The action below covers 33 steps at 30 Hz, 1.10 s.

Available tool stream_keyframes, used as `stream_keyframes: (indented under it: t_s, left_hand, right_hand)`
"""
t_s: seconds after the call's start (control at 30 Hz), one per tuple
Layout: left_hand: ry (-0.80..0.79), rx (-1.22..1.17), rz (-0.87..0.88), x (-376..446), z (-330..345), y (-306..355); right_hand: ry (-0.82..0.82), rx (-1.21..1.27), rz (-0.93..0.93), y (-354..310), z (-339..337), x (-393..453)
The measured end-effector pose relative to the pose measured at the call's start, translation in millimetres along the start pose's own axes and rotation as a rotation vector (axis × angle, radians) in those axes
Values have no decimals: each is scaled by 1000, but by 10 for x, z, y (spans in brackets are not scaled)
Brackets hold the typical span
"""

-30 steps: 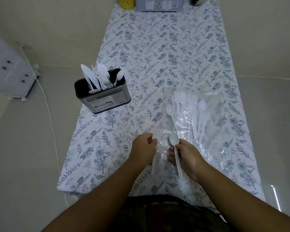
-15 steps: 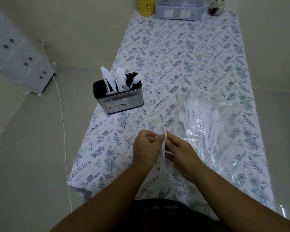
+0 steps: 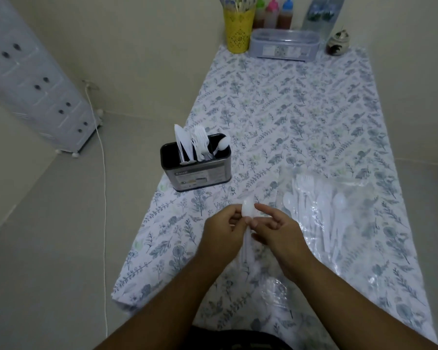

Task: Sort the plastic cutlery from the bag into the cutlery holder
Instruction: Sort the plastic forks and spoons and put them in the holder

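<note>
Both hands meet over the near middle of the table and hold a white plastic spoon [image 3: 247, 212] upright, bowl up. My left hand [image 3: 220, 232] grips it from the left and my right hand [image 3: 276, 229] pinches it from the right. A clear plastic bag [image 3: 339, 223] with several white spoons and forks lies flat to the right of my hands. The black cutlery holder [image 3: 197, 170] stands near the table's left edge, with white knives, forks and a spoon standing in it.
The floral tablecloth [image 3: 301, 109] covers a narrow table. At its far end stand a yellow cup [image 3: 239, 29], sauce bottles [image 3: 276, 11], a lidded grey box [image 3: 283, 45] and a small jar [image 3: 337, 42]. A drawer unit [image 3: 36, 84] and a white cable [image 3: 104, 198] are on the floor to the left.
The spoon came out of the bag's mouth and was raised upright between both hands. My head tilted up, so the far end of the table came into view.
</note>
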<state>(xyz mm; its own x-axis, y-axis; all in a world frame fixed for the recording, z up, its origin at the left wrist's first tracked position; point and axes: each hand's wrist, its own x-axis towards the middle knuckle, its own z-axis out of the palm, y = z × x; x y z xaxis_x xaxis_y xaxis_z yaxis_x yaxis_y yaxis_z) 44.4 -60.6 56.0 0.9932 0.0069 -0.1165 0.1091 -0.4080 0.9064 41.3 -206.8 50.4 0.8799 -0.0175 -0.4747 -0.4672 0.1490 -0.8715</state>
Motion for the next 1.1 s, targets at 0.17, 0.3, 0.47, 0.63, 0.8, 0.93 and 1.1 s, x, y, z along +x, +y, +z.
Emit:
stream_keyframes:
  t_s: [0.17,0.3,0.47,0.63,0.8,0.93,1.1]
  left_hand:
    - [105,-1,267,664,-553,578]
    - [196,39,379,1130,-893,1000]
    - [229,106,357,1436,-999,928]
    - [160,195,246,1465,-883,597]
    - [95,429,137,1547,-795,497]
    - [151,456,232,1511,-798,634]
    - [98,346,355,967,-411,414]
  right_hand:
    - [-14,-16,-294,-853,396,404]
    - [9,-36,-512,-1460,674,654]
    - [24,-118,-538,-1554,799,949]
    - [51,-238,-427,-1240,756,1169]
    - [142,-523,-403,-1058,744,1284]
    - [205,-547,-436,-1097,655,1198]
    - [166,-698,-330,-711,110,730]
